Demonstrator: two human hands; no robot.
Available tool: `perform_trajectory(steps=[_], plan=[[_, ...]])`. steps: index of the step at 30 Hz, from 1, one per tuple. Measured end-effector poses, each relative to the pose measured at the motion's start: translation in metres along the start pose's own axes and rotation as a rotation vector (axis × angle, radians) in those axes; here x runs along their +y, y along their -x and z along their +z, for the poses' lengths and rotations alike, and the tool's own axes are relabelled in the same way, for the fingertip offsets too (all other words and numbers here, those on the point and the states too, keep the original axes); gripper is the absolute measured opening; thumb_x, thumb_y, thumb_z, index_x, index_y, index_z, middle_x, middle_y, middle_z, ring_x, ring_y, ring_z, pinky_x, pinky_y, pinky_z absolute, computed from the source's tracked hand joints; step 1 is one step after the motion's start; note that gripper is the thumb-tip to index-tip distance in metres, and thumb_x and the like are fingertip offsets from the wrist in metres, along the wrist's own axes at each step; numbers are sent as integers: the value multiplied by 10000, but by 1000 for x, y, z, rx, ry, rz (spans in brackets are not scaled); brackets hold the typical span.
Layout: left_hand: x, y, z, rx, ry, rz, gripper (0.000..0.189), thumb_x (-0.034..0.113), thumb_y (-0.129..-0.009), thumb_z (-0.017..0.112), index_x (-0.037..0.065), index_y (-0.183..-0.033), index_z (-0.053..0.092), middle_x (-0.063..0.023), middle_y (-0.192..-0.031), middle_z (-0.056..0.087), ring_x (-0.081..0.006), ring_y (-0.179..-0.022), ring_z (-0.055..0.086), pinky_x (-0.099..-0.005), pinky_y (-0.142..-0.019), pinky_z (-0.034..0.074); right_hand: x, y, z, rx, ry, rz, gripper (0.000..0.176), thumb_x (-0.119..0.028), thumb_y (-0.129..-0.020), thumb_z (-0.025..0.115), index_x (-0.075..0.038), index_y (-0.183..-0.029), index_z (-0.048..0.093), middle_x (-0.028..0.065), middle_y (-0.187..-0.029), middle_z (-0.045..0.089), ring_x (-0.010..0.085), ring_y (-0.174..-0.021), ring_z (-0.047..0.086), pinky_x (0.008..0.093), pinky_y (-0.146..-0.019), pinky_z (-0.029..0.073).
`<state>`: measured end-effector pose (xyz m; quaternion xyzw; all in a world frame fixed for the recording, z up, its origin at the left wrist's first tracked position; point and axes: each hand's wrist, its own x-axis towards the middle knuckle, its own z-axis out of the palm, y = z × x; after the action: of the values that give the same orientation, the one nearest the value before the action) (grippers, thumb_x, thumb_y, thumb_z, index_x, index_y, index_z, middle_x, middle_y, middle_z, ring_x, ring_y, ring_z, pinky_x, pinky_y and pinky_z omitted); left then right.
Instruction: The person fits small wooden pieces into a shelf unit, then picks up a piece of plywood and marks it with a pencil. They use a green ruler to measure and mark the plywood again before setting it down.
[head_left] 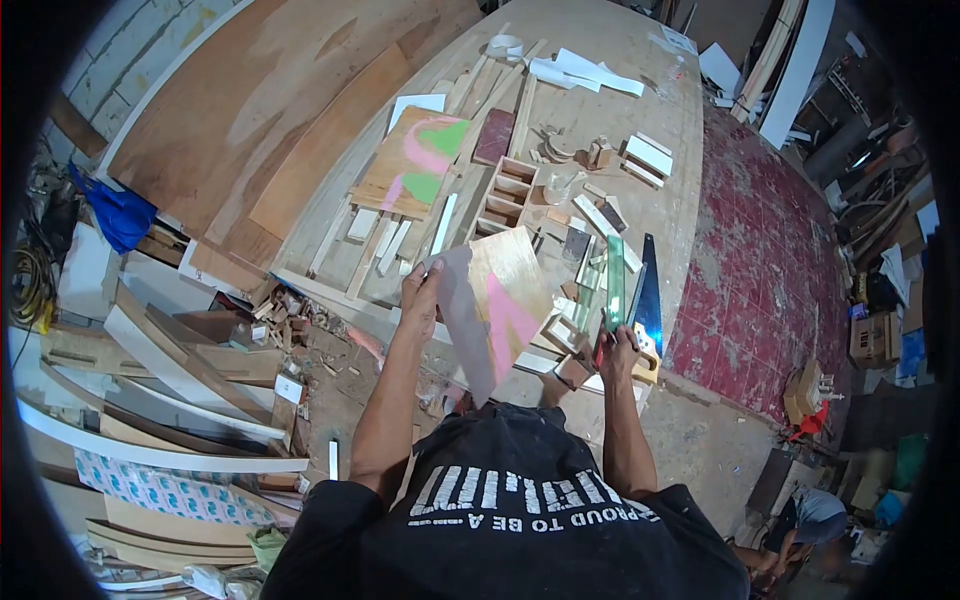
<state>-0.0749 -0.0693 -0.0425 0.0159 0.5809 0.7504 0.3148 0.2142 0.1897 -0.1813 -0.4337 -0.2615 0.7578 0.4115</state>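
Note:
My left hand [420, 298] grips the left edge of a thin wooden board [520, 275], tilted above the near side of the workbench. Grey and pink patches colour the board, with bare wood at its upper part. My right hand [619, 352] is closed at the lower end of a long green strip [615, 285], which looks flat and ruler-like. Something small and red shows beside those fingers, too little to name. Just right of that hand lies a handsaw [648, 300] with a dark blade and yellow handle.
A green-and-pink painted board [418, 160], a wooden compartment box [507, 190] and several wood offcuts lie on the workbench [640, 100]. Large plywood sheets [240, 110] lean left. Curved pieces [170, 370] pile at lower left. Another person [805, 525] crouches at lower right.

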Motion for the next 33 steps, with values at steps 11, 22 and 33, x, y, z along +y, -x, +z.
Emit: perform_trajectory(steps=[11,22,33], plan=[[-26,34,2,-198,-95,-141,321,18,-886,703,19,-1184,584,-86,-1030,700,-140,-909,672,-295,-793,564,24,-51,96,-96,89,114,115,1,-928,578,47,-1029,547,151,-841,645,221,-679,660,269,-578,554],[-51,65,-7,-345,-154,-211,435,-19,-840,731,24,-1242,571,-88,-1124,674,-136,-969,650,-292,-864,534,30,-60,79,-149,549,31,228,-26,-903,592,108,-1087,613,142,-826,679,185,-694,652,273,-639,543],[-50,49,-26,-344,-60,-102,478,-15,-895,653,31,-1346,500,-63,-1215,641,-131,-1097,611,-296,-931,505,-9,54,121,-612,484,316,194,-191,-948,627,-29,-1047,669,39,-905,664,142,-800,634,305,-718,526]])
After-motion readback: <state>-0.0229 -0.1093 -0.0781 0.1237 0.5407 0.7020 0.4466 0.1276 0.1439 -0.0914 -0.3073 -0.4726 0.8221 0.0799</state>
